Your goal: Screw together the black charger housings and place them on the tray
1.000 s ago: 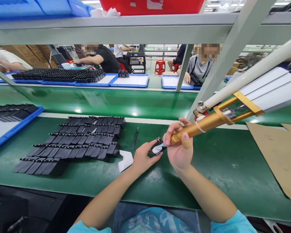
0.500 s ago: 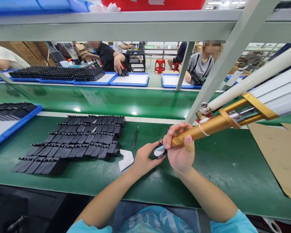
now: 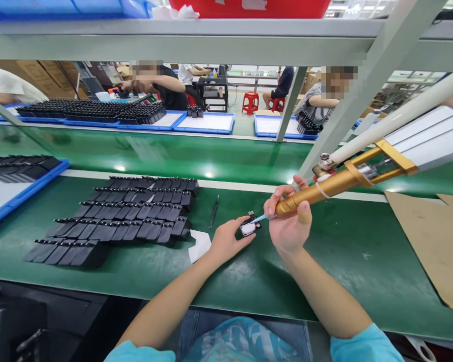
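Observation:
My left hand [image 3: 227,239] pinches a small black housing [image 3: 257,225] between thumb and fingers, just above or on the green bench. White material [image 3: 248,229] shows inside its open face. My right hand [image 3: 290,226] wraps from below around the front of a gold-coloured dispensing gun [image 3: 330,187], its fingers curled over the barrel. The gun's thin light-blue nozzle [image 3: 260,218] points down-left, its tip at the housing's open face. Whether the tip touches the white material I cannot tell. Left of my left hand lie black tweezers [image 3: 214,211] and a piece of white paper [image 3: 199,246].
Rows of black housings [image 3: 128,232] cover the bench's left side, beside a blue-rimmed tray [image 3: 30,192]. Brown cardboard [image 3: 430,246] lies at right. A slanted metal post [image 3: 335,115] and an overhead shelf [image 3: 196,48] frame the bench. Co-workers sit beyond at other trays.
My right hand and the gun have drawn slightly right of the housing, so more of the blue nozzle shows. The housing has shifted a little upward. A co-worker's hand has left the pieces in the far tray.

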### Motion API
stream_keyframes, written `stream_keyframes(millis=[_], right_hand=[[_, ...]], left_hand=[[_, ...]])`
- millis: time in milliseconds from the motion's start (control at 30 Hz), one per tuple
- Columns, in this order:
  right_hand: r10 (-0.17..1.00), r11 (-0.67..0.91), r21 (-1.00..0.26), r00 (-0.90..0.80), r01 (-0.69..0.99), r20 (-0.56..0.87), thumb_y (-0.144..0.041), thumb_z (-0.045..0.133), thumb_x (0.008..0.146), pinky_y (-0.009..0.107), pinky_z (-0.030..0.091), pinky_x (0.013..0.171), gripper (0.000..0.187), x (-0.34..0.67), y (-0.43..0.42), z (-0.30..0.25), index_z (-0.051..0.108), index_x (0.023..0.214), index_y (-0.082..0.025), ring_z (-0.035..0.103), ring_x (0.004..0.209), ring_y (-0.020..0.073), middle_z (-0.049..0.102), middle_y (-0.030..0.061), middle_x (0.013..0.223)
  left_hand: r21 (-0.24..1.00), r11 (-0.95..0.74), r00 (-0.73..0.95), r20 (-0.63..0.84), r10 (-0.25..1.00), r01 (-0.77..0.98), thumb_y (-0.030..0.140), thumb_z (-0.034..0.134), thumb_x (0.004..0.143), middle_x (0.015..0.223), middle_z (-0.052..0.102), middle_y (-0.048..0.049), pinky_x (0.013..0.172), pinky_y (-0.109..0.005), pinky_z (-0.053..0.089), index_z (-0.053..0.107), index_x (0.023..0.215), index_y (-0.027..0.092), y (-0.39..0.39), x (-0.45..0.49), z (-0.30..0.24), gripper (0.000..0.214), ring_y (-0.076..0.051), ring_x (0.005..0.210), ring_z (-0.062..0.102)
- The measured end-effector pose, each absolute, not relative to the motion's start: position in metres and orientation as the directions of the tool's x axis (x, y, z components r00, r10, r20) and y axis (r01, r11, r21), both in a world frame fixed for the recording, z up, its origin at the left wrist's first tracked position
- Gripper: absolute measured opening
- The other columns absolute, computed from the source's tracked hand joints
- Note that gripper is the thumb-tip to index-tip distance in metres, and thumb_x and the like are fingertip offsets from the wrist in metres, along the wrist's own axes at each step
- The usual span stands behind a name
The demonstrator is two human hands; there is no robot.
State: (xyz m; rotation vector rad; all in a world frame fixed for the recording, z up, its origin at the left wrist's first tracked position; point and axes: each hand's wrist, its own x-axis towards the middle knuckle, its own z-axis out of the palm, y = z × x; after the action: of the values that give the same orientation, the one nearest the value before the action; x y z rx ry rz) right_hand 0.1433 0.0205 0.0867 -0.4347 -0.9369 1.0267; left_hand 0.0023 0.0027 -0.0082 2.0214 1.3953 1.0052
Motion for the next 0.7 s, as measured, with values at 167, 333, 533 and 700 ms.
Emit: stream_keyframes(millis=[167, 333, 533, 700], right_hand=[[0.852, 0.524, -0.714, 0.279, -0.464, 0.444, -0.045, 0.055, 0.083, 0.027, 0.044, 0.057, 0.036, 0.161, 0.029, 0.077, 0.050, 0.115, -0.029, 0.051, 0.057, 0.0085, 0.052, -0.0024, 0.087], [0.778, 0.596, -0.747, 0.444, -0.295, 0.445, -0.035, 0.062, 0.081, 0.029, 0.048, 0.075, 0.041, 0.197, 0.035, 0.059, 0.051, 0.119, -0.028, 0.059, 0.070, 0.0085, 0.057, -0.0019, 0.097], [0.687, 0.611, -0.790, 0.535, -0.059, 0.492, -0.033, 0.061, 0.081, 0.032, 0.047, 0.086, 0.050, 0.236, 0.040, 0.031, 0.045, 0.127, -0.027, 0.062, 0.090, 0.0118, 0.058, 0.0006, 0.111], [0.675, 0.560, -0.827, 0.552, 0.048, 0.489, -0.030, 0.058, 0.085, 0.037, 0.044, 0.097, 0.042, 0.251, 0.040, 0.019, 0.048, 0.125, -0.025, 0.058, 0.111, 0.0164, 0.056, 0.0053, 0.126]], left_hand=[[0.704, -0.280, 0.317, 0.082, 0.945, 0.652, 0.037, 0.066, 0.082, 0.102, 0.066, -0.0064, 0.086, -0.037, 0.050, 0.058, 0.125, 0.025, 0.009, -0.002, -0.017, 0.046, -0.023, 0.095, 0.063], [0.711, -0.321, 0.435, 0.024, 0.900, 0.625, 0.044, 0.067, 0.081, 0.130, 0.058, -0.0079, 0.099, -0.041, 0.044, 0.046, 0.138, 0.025, 0.005, -0.017, -0.004, 0.064, -0.027, 0.118, 0.053], [0.545, -0.230, 0.189, 0.131, 0.973, 0.806, 0.034, 0.054, 0.091, 0.114, 0.063, -0.0060, 0.090, -0.036, 0.047, 0.060, 0.113, 0.023, 0.022, -0.059, 0.012, 0.026, -0.023, 0.105, 0.058], [0.172, 0.046, -0.069, 0.128, 0.989, 0.984, 0.039, 0.058, 0.088, 0.097, 0.062, -0.0107, 0.076, -0.033, 0.049, 0.058, 0.103, 0.016, 0.034, -0.062, -0.003, 0.028, -0.026, 0.096, 0.058]])
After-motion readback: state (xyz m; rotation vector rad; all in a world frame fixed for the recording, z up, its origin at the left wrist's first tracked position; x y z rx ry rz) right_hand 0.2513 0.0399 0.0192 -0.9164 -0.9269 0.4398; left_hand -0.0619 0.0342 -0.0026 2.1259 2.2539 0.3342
